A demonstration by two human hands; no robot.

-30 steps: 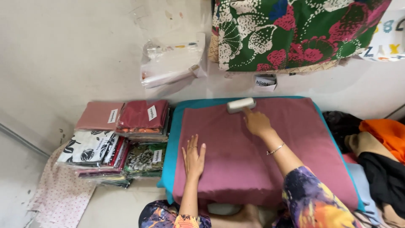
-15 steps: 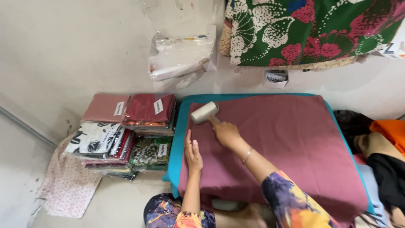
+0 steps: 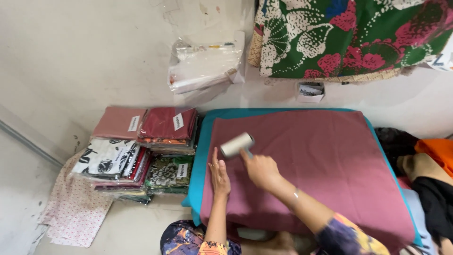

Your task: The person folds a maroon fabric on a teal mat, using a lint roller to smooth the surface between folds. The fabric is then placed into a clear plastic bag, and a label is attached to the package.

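Right hand [image 3: 261,171] first: fingers curled tight around the handle of a lint roller [image 3: 237,144], whose pale drum lies on the mauve cloth [image 3: 321,165] just left of the frame's centre, tilted up toward the right. A thin bangle sits on that wrist. The left hand [image 3: 219,178] lies flat beside it, palm down, fingers straight and pressed close together, pinning the cloth near its left edge, just below and left of the roller. The two hands are close but not touching.

The mauve cloth spreads across the middle and right of the frame, over a teal pad [image 3: 202,156] that shows along the left and top borders.

At left of centre sit stacks of packaged fabrics [image 3: 141,151], pink, dark red, black-and-white and floral. A clear plastic bag [image 3: 205,68] rests top centre, a green floral cloth [image 3: 349,35] hangs upper right, and orange and dark garments [image 3: 432,174] pile at the right edge.
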